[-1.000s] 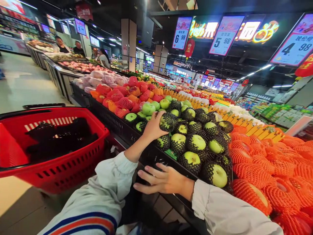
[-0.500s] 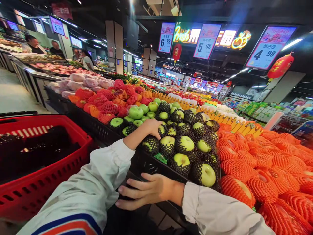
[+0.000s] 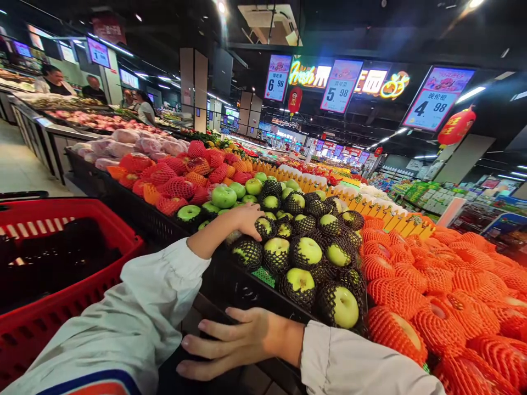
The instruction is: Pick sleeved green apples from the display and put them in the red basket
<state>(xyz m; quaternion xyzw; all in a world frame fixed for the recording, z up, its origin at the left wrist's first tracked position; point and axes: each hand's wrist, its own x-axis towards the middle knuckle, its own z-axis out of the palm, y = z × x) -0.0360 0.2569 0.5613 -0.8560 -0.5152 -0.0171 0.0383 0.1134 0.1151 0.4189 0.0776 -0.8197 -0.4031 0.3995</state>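
My left hand reaches over the display and is closed around a green apple in a black foam net; its fingertips are partly hidden. Similar netted green apples are heaped to its right, and bare green apples lie just behind it. Below the front edge of the black display bin, my right hand hangs with its fingers spread and nothing in them.
A red shopping basket with dark contents stands at the left. Orange-netted fruit fills the right side, and red-netted fruit lies back left. A yellow fence divider runs behind the apples. Several people stand far left.
The view has tilted up slightly and shifted, so the display sits a little further left. My left hand stays on the same apple; my right hand has moved slightly left and down, fingers still spread.
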